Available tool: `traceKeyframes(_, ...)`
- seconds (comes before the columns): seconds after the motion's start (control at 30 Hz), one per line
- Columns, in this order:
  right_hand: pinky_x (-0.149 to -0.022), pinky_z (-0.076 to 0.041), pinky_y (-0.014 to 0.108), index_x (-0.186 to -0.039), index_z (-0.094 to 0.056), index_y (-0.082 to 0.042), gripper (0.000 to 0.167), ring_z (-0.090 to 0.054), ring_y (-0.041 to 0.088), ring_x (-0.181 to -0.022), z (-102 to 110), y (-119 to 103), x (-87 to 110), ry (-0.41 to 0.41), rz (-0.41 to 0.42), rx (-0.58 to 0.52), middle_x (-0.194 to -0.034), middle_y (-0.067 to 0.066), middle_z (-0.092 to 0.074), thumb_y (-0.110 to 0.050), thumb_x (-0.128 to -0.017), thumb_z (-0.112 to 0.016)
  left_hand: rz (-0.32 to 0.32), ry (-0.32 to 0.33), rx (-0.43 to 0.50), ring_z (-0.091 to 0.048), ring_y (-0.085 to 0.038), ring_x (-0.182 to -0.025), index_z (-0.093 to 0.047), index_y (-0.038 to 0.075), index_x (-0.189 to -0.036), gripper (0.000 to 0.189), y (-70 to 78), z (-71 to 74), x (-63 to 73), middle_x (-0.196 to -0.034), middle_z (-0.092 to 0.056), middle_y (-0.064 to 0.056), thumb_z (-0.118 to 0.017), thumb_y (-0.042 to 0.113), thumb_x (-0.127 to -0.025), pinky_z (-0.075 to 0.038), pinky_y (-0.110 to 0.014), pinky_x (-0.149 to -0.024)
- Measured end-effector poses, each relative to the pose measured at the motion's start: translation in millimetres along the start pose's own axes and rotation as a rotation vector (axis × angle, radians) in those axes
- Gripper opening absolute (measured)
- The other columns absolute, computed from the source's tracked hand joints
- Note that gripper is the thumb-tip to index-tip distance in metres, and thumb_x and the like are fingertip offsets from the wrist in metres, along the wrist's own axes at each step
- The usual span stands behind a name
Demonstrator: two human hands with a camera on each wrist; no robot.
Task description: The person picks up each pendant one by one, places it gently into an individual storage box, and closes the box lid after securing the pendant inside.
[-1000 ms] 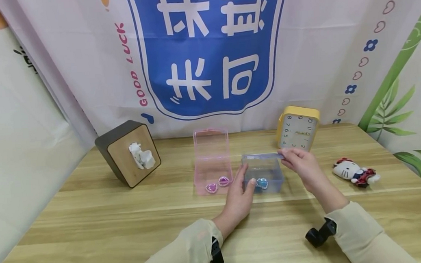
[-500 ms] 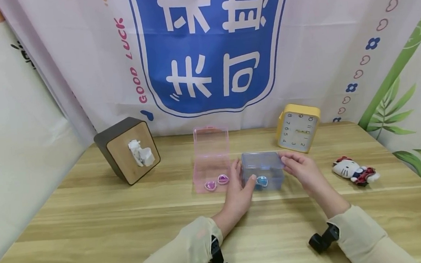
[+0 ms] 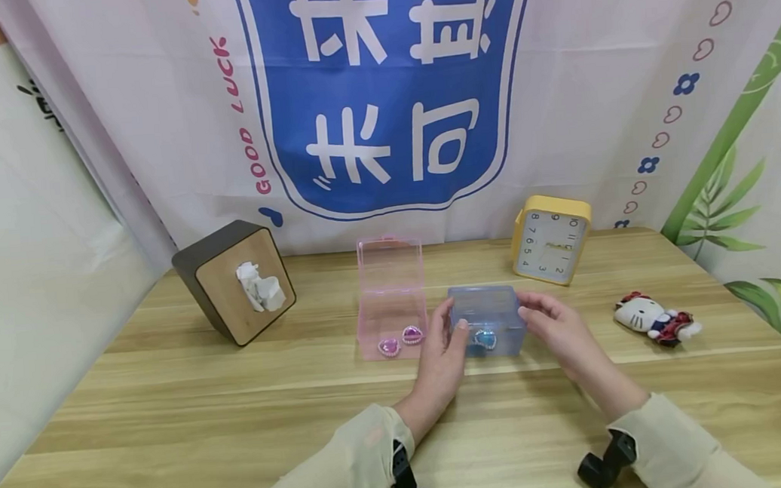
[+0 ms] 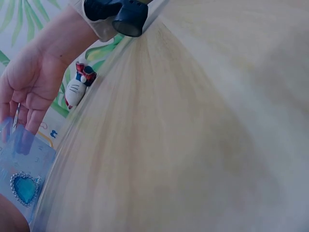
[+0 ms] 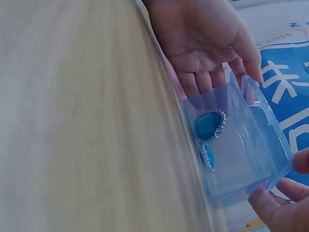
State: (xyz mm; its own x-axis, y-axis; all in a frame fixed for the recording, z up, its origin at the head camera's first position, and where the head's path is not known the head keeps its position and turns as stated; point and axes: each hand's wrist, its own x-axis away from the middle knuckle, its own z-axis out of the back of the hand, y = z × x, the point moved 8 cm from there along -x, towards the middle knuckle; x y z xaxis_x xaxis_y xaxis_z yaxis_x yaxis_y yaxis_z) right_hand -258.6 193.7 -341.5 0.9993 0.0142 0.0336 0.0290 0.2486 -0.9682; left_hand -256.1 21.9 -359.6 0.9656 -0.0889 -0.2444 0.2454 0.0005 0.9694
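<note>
A clear blue plastic box [image 3: 486, 309] stands on the table between both hands, its lid low over it. The left hand [image 3: 442, 357] holds its left side, thumb at the front. At the right edge, the right hand [image 3: 563, 328] grips the lid [image 5: 263, 111] with thumb and fingers; in the right wrist view a narrow gap shows under the lid. Inside lies a blue heart-shaped gem [image 3: 485, 339] with a beaded silver rim, and a second blue gem [image 5: 208, 157] shows behind it in the right wrist view.
An open clear pink box [image 3: 392, 293] sits just left, with two pink heart gems [image 3: 389, 347] in it. Farther left stands a tissue box [image 3: 237, 281]. A yellow clock [image 3: 553, 240] is behind the right hand, and a cat plush toy [image 3: 656, 320] lies to the right.
The blue box's lid has swung down from standing raised to lying low over the box, with the right hand following it. The left hand has stayed at the box's left side.
</note>
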Motion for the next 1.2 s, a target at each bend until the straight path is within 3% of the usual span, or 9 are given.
traceKeyframes(0.13,-0.096,-0.043,0.02,-0.138,-0.036,0.004,0.046,-0.049,0.006,-0.109,-2,3,2.4,0.017,0.0,-0.014,-0.138,0.022,-0.042,-0.012,-0.095,-0.046,-0.006,0.01,0.006,-0.03,-0.033,-0.135,-0.039,0.003,-0.136,0.042,-1.7,0.3,-0.5,-0.145,-0.033,-0.02,-0.046,0.01,-0.095,-0.025,-0.042,-0.112)
traceKeyframes(0.27,-0.089,-0.042,0.011,-0.138,-0.035,0.004,0.047,-0.045,0.017,-0.118,-5,7,5.5,0.037,-0.009,-0.038,-0.139,0.022,-0.04,-0.009,-0.094,-0.046,-0.016,0.009,0.02,-0.03,-0.034,-0.135,-0.04,0.0,-0.133,0.041,-3.1,-0.5,-0.5,-0.144,-0.034,-0.023,-0.047,0.007,-0.094,-0.025,-0.042,-0.111)
traceKeyframes(0.37,-0.094,-0.04,0.016,-0.139,-0.033,0.002,0.048,-0.04,0.025,-0.125,-8,9,7.5,0.055,-0.012,-0.052,-0.14,0.023,-0.039,-0.008,-0.095,-0.046,-0.007,0.007,0.026,-0.029,-0.033,-0.135,-0.04,0.0,-0.133,0.04,-4.1,-1.5,-0.1,-0.144,-0.034,-0.023,-0.047,0.006,-0.094,-0.025,-0.042,-0.111)
traceKeyframes(0.6,-0.11,-0.031,0.042,-0.142,-0.029,-0.001,0.048,-0.036,0.029,-0.129,-16,12,10.6,0.077,0.033,-0.083,-0.142,0.021,-0.036,-0.008,-0.096,-0.041,0.011,0.009,0.042,-0.031,-0.031,-0.135,-0.038,0.001,-0.133,0.041,-5.7,-3.5,0.7,-0.143,-0.035,-0.023,-0.046,0.004,-0.093,-0.026,-0.041,-0.111)
traceKeyframes(0.87,-0.111,-0.028,0.041,-0.142,-0.026,0.001,0.048,-0.033,0.03,-0.132,-21,13,11.2,0.098,0.075,-0.131,-0.145,0.021,-0.032,-0.007,-0.097,-0.039,0.027,0.002,0.017,-0.03,-0.031,-0.135,-0.038,0.0,-0.134,0.042,-6.9,-2.5,-0.5,-0.144,-0.034,-0.022,-0.047,0.005,-0.093,-0.027,-0.041,-0.111)
traceKeyframes(1.07,-0.111,-0.029,0.042,-0.142,-0.03,-0.002,0.048,-0.035,0.03,-0.13,-18,11,10.9,0.095,0.032,-0.134,-0.143,0.02,-0.035,-0.007,-0.096,-0.041,0.018,0.01,-0.115,-0.033,-0.032,-0.134,-0.038,0.005,-0.136,0.044,-2.0,0.6,0.3,-0.144,-0.035,-0.019,-0.048,0.009,-0.094,-0.029,-0.043,-0.109)
traceKeyframes(1.2,-0.111,-0.029,0.039,-0.141,-0.031,-0.001,0.048,-0.035,0.027,-0.129,-15,6,12.0,0.118,0.009,-0.155,-0.143,0.019,-0.035,-0.006,-0.095,-0.044,0.01,-0.004,-0.135,-0.033,-0.033,-0.133,-0.034,0.005,-0.139,0.049,3.4,-0.2,1.2,-0.145,-0.035,-0.019,-0.049,0.01,-0.093,-0.026,-0.046,-0.111)
